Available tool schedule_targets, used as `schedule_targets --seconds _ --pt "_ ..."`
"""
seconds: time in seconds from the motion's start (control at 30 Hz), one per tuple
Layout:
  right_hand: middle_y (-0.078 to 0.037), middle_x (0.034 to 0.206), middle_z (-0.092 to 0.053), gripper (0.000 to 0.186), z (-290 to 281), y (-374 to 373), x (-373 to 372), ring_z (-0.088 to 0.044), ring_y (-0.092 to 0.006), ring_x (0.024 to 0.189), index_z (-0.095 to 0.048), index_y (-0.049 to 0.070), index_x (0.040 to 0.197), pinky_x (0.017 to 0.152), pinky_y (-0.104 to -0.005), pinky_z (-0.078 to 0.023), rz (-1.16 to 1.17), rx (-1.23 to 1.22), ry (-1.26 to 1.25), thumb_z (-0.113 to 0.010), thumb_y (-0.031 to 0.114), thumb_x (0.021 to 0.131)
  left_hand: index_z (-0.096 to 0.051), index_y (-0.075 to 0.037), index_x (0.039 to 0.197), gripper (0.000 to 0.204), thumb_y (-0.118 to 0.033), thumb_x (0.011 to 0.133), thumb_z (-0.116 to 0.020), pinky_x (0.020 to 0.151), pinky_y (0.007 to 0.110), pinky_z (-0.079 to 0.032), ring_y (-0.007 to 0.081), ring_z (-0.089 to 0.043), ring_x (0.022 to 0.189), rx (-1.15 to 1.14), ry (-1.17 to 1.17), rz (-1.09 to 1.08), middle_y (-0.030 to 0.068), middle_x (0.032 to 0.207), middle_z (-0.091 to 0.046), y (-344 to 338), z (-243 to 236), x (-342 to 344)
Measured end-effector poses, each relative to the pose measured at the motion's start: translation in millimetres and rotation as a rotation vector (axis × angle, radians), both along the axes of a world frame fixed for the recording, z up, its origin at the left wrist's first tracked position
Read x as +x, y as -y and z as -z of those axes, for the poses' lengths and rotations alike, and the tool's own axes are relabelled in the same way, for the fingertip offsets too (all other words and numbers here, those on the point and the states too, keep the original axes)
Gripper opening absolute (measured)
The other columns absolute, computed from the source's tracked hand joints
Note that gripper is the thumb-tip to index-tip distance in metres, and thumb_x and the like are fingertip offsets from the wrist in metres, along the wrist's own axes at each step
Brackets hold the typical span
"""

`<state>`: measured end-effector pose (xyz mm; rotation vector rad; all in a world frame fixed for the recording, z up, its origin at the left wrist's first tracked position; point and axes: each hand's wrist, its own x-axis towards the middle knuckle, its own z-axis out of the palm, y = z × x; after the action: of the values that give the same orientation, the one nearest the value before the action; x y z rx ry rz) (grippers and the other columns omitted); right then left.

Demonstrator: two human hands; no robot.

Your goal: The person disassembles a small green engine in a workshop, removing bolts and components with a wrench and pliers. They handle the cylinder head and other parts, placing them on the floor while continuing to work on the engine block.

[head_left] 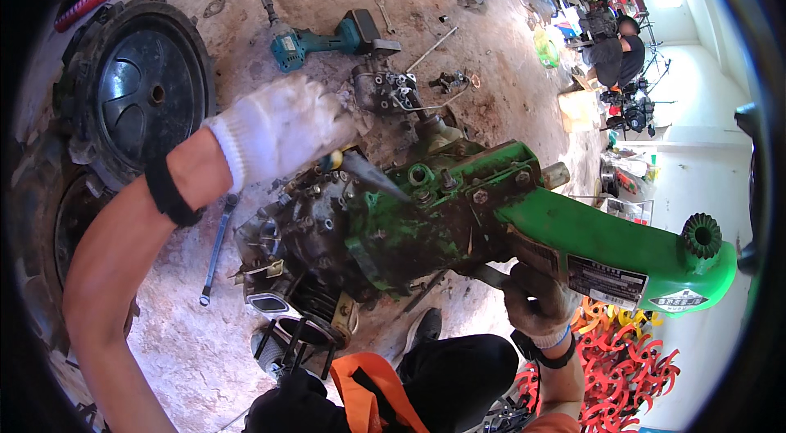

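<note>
A large machine assembly (393, 228), a greasy engine and gearbox with a green housing, stands before me. My left hand (282, 126), in a white knit glove, is closed around a hand tool with a yellow-and-black end (332, 160). Its grey shaft (372, 175) is blurred and points toward the top of the green housing; whether it touches cannot be told. Under the long green arm (606, 241), my gloved right hand (536, 302) curls around a grey metal bar (489, 276) at the assembly's underside. The glove hides the bar's far end.
Left lies a big black wheel (127, 97); nearby are a teal cordless impact wrench (315, 44) and a long wrench (217, 249). A greasy metal part (385, 89) sits beyond the assembly. Red curved blades (622, 367) are heaped lower right. Another person (618, 56) crouches far right.
</note>
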<state>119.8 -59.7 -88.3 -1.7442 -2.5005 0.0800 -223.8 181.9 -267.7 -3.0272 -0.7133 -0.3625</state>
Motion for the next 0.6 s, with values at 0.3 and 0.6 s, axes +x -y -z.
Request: schedule_targets --seconds 0.3,0.6 --pt "-0.019 0.139 -0.078 0.021 4.3 3.6 2.9 -0.075 -0.0377 0.117 -0.082 0.007 0.100 0.101 -0.0477 -0.057 0.047 -0.016 -0.055 -0.082 -0.003 0.081 -0.074 -0.009 0.128 0.034 -0.016 0.096 -0.067 0.099 0.045 -0.058 0.0320 -0.071 0.111 0.031 0.191 -0.040 0.0098 0.117 -0.076 8.9 11.9 -19.0" --pt "-0.017 0.115 -0.085 0.019 3.7 -7.2 -6.3 -0.076 -0.0308 0.087 -0.077 0.005 0.094 0.083 -0.0450 -0.059 -0.047 0.118 0.022 -0.076 -0.003 0.076 -0.069 -0.007 0.141 0.045 -0.015 0.097 -0.066 0.098 0.046 -0.058 0.0326 -0.070 0.112 -0.034 0.137 -0.088 0.0128 0.121 -0.075 20.3 2.4 -14.9"
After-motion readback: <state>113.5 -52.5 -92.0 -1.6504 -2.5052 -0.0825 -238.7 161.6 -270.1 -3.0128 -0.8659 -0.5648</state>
